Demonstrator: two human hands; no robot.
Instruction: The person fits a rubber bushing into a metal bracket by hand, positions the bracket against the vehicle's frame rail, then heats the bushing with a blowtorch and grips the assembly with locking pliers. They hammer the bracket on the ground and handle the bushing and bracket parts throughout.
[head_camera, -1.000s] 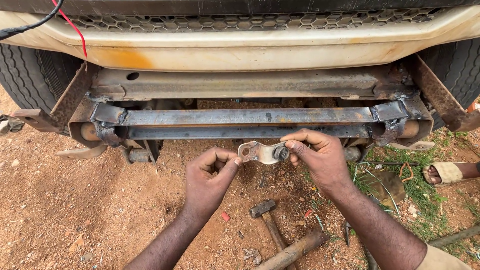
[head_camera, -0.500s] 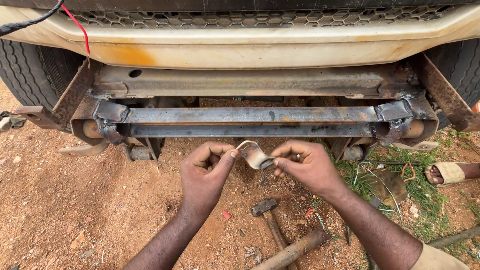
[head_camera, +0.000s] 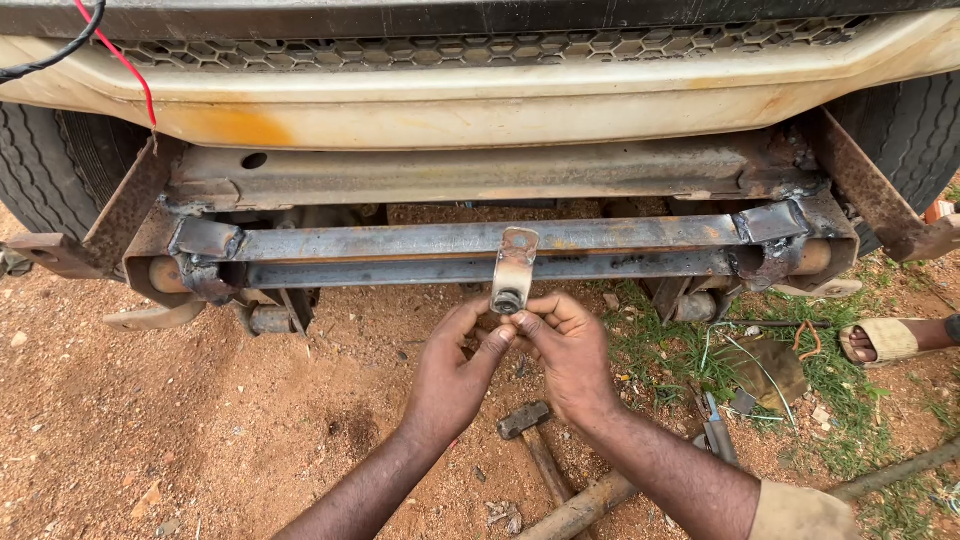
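A small grey metal clamp bracket (head_camera: 513, 268) stands upright against the front of a rusty steel crossbar (head_camera: 480, 252) under a vehicle's pale bumper (head_camera: 520, 100). Both hands meet at its lower end, where a nut or bolt sits. My left hand (head_camera: 452, 372) pinches that lower end from the left with thumb and forefinger. My right hand (head_camera: 562, 352) grips it from the right, its fingers curled. The upper end of the bracket, with a hole in it, rests on the bar.
A hammer (head_camera: 540, 450) lies on the red dirt below my hands, with a rusty rod (head_camera: 585, 508) beside it. Tyres (head_camera: 45, 165) flank the frame. Grass, loose tools (head_camera: 718, 432) and another person's sandalled foot (head_camera: 890, 340) are at the right.
The bracket lay sideways between my hands below the bar; now it is turned upright and raised against the crossbar. Both hands have moved up and closer together.
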